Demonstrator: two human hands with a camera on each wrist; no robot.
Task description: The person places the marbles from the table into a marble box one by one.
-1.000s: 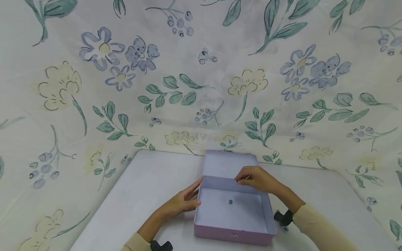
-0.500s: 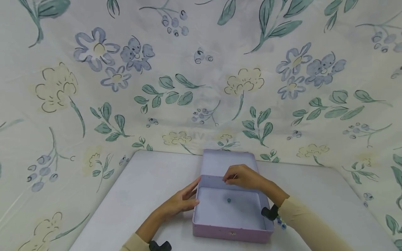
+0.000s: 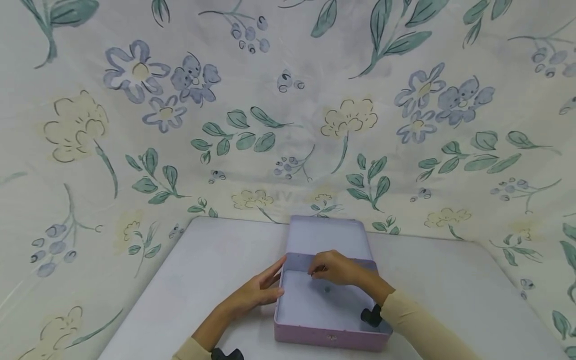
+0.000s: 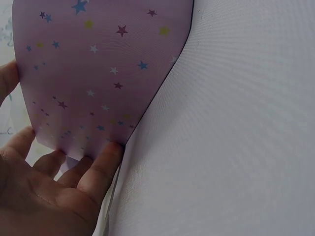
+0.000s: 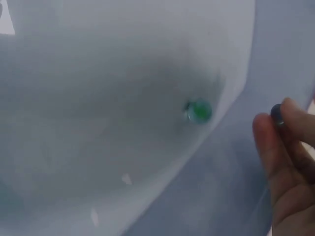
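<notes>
A lidded tin box (image 3: 333, 339), lilac inside with a pinkish-purple outside, stands with its lid (image 3: 327, 235) swung back behind it. My left hand (image 3: 261, 290) rests against the box's left side, fingers fairly straight; in the left wrist view its fingertips touch the star-printed wall (image 4: 98, 73). Over the back left part of the box, my right hand (image 3: 334, 267) pinches a small dark marble (image 5: 276, 114) between thumb and fingertips. On the box floor lies a clear marble with green inside (image 5: 200, 111), just below and right of that hand's fingertips in the head view.
The box stands on a white table (image 3: 225, 250). A floral-patterned cloth (image 3: 270, 100) hangs behind and at the sides. Dark wrist cameras are strapped to both wrists. My right forearm passes over the right wall of the box.
My right hand has moved left and then down, from the back right rim to over the box's inside, with the small marble between its fingers. My left hand stays at the box's side.
</notes>
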